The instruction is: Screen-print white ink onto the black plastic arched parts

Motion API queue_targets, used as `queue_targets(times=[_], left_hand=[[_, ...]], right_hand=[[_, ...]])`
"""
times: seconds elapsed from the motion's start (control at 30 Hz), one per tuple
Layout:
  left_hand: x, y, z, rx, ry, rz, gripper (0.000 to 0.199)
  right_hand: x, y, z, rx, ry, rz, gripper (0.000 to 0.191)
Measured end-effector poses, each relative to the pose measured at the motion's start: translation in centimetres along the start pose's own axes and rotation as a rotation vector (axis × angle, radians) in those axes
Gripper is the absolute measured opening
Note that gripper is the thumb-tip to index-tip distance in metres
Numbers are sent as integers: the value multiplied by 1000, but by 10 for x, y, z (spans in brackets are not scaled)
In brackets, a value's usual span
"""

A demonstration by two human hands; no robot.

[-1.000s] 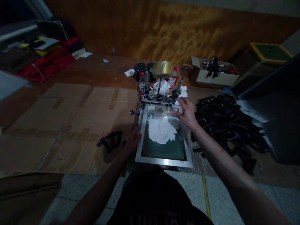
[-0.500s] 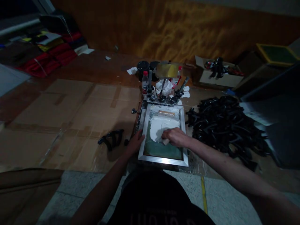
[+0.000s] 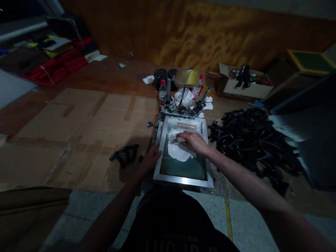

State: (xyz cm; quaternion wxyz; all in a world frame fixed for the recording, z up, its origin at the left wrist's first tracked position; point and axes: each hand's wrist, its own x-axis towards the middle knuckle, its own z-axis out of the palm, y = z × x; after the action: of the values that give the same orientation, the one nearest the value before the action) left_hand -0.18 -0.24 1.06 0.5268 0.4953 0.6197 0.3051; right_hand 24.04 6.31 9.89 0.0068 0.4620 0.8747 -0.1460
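Observation:
A metal-edged screen frame (image 3: pixel 186 180) lies flat in front of me, with a patch of white paste (image 3: pixel 180 153) over the upper and middle part of its green mesh (image 3: pixel 182 170). My right hand (image 3: pixel 193 141) is closed on a small flat scraper (image 3: pixel 179 139), which touches the paste. At the frame's left edge rests my left hand (image 3: pixel 153 157), thumb apart from the fingers, holding nothing that I can see. A brown strip (image 3: pixel 187 126) lies near the top of the screen.
Several black curved pieces (image 3: pixel 246 136) are heaped at the right, others (image 3: pixel 125 154) on the cardboard (image 3: pixel 86 126) at the left. Behind the screen stand a red-capped bottle (image 3: pixel 162 91), clamps and black tubs (image 3: pixel 160 75). An open box (image 3: pixel 244 88) sits at the back right.
My right hand has moved up and slightly left over the screen with the scraper. The white paste now has a different outline. My left hand has stayed at the frame's left edge.

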Motion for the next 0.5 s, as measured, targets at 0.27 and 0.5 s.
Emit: queue_targets(times=[0.27, 0.5], left_hand=[[-18, 91, -29, -31, 82, 205, 43], [12, 170, -25, -430, 137, 342, 44]], right_hand=[[9, 92, -72, -1, 610, 338, 48], [-38, 110, 14, 212, 324, 570, 41]])
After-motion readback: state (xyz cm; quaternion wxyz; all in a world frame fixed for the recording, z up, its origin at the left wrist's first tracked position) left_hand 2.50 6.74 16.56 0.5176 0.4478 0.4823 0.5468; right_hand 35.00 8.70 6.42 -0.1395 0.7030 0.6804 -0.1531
